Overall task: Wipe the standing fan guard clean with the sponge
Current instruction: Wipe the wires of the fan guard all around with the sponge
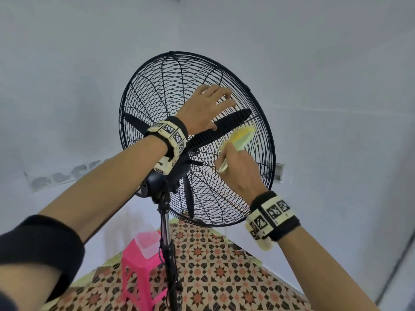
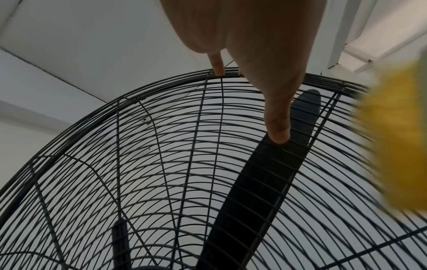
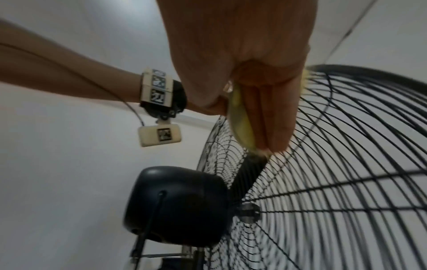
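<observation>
A black standing fan faces away from me, its rear wire guard (image 1: 157, 90) tilted up in the middle of the head view. My left hand (image 1: 205, 108) lies flat on the upper guard (image 2: 138, 164) with straight, spread fingers (image 2: 279, 133). My right hand (image 1: 235, 164) grips a yellow-and-green sponge (image 1: 241, 138) and holds it against the guard wires to the right of the hub, over a black blade (image 1: 233, 120). In the right wrist view the fingers (image 3: 270, 113) are curled round the sponge (image 3: 240, 120). The sponge (image 2: 397, 138) is blurred in the left wrist view.
The motor housing (image 3: 173, 206) and the pole (image 1: 167, 243) stand below my left wrist. A pink plastic stool (image 1: 137, 272) with a clear tub (image 1: 147, 243) on it sits left of the pole on the patterned tile floor (image 1: 224, 277). White walls stand behind the fan.
</observation>
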